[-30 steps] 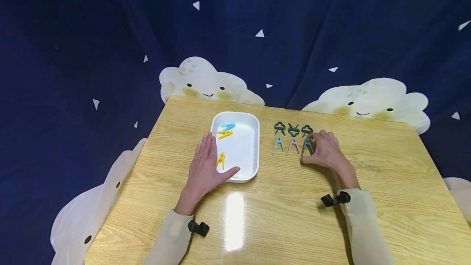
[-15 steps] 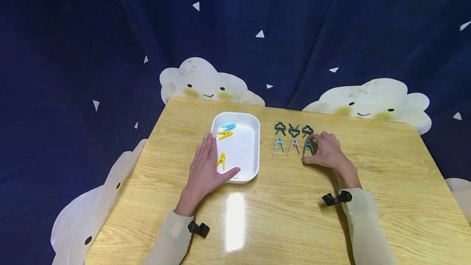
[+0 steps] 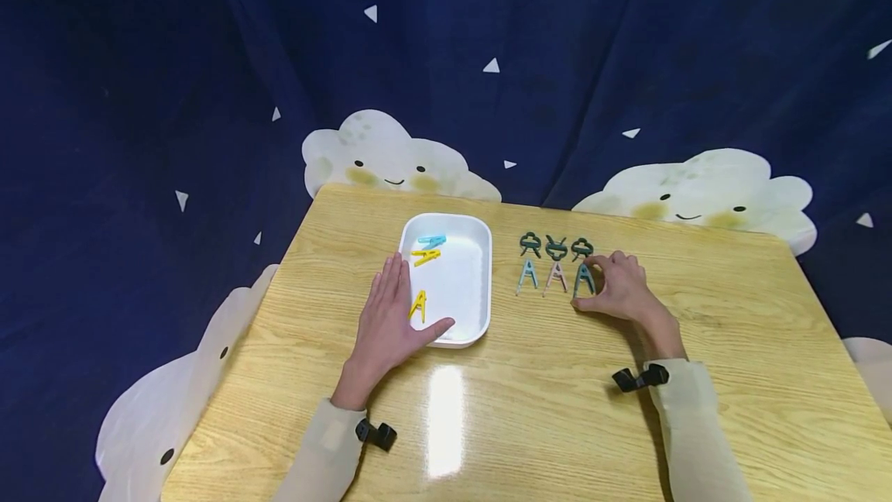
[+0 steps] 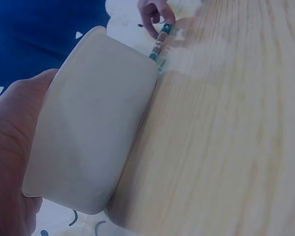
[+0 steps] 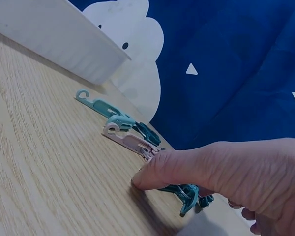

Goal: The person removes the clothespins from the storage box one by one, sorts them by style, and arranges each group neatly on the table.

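My right hand (image 3: 622, 289) holds a teal clothespin (image 3: 583, 269) lengthwise between thumb and index finger, close over the table; in the right wrist view the thumb (image 5: 162, 172) hides much of it. Left of it lie a pink clothespin (image 3: 557, 271) and a light blue clothespin (image 3: 528, 269), side by side. My left hand (image 3: 390, 324) rests against the left rim of a white tray (image 3: 463, 277), fingers straight, thumb stretched over the near edge. In the tray are light blue (image 3: 433, 240) and yellow clothespins (image 3: 419, 304).
Behind the clothespin row stand several dark green cloud-shaped clips (image 3: 530, 242), the middle one turned the other way. All lie on a wooden table (image 3: 530, 409). A dark blue curtain (image 3: 446, 37) with white clouds hangs beyond the table's back edge.
The right hand has shifted very slightly to the right with the teal clothespin between its fingers. The left hand and tray stay in place.
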Tool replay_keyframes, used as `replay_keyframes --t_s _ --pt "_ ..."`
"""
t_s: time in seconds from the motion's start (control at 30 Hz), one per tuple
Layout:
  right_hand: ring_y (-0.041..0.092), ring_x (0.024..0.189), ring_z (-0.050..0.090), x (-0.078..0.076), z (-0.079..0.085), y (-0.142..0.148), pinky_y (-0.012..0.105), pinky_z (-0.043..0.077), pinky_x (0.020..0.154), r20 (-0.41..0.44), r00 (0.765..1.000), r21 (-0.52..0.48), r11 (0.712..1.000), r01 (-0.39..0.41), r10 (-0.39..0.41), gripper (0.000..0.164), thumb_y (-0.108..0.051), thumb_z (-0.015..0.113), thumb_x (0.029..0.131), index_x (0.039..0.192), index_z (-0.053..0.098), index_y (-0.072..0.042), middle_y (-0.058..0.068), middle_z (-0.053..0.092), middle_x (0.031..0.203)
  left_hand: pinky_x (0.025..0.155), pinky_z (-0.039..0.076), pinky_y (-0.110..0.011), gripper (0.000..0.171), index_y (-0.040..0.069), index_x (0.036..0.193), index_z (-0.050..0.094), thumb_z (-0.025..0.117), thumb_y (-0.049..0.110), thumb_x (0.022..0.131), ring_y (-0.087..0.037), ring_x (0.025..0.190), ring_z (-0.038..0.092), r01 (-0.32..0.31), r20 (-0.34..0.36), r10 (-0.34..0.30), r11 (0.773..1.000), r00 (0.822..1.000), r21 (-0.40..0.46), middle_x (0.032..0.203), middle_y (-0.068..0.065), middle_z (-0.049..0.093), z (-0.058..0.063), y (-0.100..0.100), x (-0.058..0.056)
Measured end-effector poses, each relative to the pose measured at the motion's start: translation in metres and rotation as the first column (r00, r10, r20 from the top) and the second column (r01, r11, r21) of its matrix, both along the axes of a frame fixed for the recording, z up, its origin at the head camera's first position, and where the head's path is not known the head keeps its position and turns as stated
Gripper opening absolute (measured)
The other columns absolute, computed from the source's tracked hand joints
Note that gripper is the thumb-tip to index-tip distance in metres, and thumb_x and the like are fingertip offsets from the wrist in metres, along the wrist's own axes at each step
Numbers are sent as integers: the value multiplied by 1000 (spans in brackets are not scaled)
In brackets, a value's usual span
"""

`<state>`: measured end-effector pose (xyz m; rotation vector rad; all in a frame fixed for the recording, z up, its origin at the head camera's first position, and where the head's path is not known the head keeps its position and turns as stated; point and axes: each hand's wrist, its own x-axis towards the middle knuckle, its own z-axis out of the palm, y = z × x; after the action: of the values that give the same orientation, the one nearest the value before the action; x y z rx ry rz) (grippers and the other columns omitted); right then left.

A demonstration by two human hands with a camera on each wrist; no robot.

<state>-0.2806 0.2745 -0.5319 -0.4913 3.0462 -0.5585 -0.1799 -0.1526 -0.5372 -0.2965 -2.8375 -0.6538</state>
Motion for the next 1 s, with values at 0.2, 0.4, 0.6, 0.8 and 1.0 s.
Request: replay_keyframes --t_s 0.2,0.4,0.6,0.8,1.0 --pt "37 92 38 3 4 -2 47 29 74 0 1000 6 1000 9 -9 91 -49 93 71 140 60 0 18 50 103 132 7 -40 128 -5 164 16 61 84 82 -25 163 1 -4 15 4 1000 1000 -1 175 -16 6 1 -1 2" --pt "34 88 36 7 12 -12 45 26 74 -50 999 -43 999 -17 15 91 -47 94 70 139 62 2 17 50 97 132 7 -40 128 -4 164 16 62 83 82 -23 162 -1 -5 20 5 1000 1000 8 175 -15 6 1 -1 2" --pt "31 84 34 10 20 -34 43 24 75 -132 988 -102 990 -97 84 80 -37 95 71 135 67 2 16 49 91 132 8 -42 128 -5 164 17 62 83 82 -25 163 2 -7 17 7 1000 1000 10 175 -16 6 1 -2 2" --pt "28 85 33 14 26 -61 42 22 75 -190 972 -177 969 -171 136 72 -33 96 71 130 71 0 12 45 88 132 10 -43 132 -5 164 19 63 85 79 -29 162 8 -8 1 8 1000 1000 10 175 -15 5 -1 -2 0" --pt "24 84 37 18 29 -87 42 30 80 -267 946 -219 945 -243 182 67 -34 96 70 125 74 -3 8 50 84 132 8 -41 135 -4 165 17 62 88 77 -22 162 -1 -11 15 11 1000 1000 18 176 -12 3 -1 -1 -1"
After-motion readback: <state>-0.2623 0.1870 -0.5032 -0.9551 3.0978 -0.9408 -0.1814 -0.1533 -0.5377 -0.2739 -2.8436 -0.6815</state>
